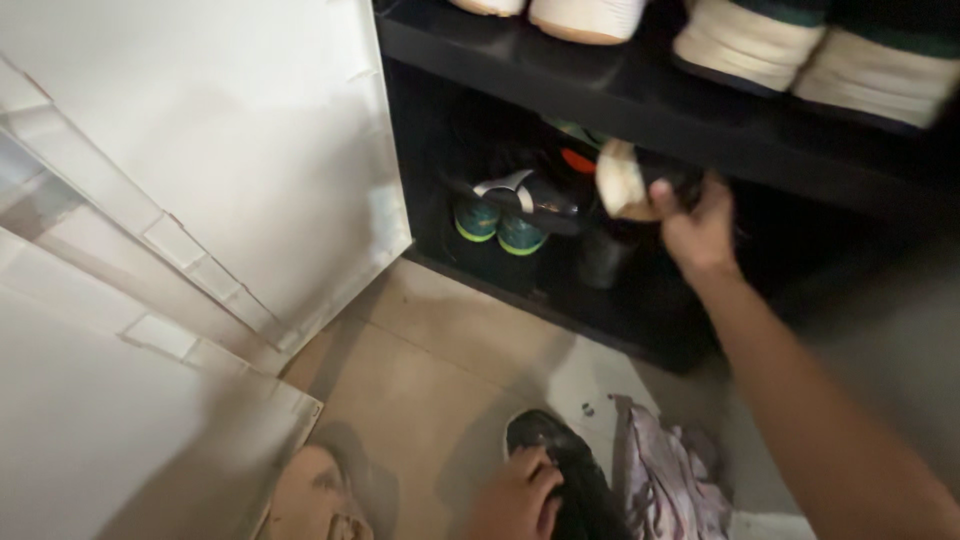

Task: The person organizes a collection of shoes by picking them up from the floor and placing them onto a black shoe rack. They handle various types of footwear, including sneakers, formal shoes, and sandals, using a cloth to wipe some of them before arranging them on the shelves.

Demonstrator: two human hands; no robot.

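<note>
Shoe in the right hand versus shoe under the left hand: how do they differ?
The shoe in the right hand is raised at the lower shelf of the black rack, its pale sole facing the camera; the shoe under the left hand lies on the tiled floor, black upper showing. The right hand grips its shoe; the left hand only rests on top. Both look dark.

A dark shoe rack fills the upper right — dim inside; white cabinet doors stand left, beige tiled floor below.
</note>
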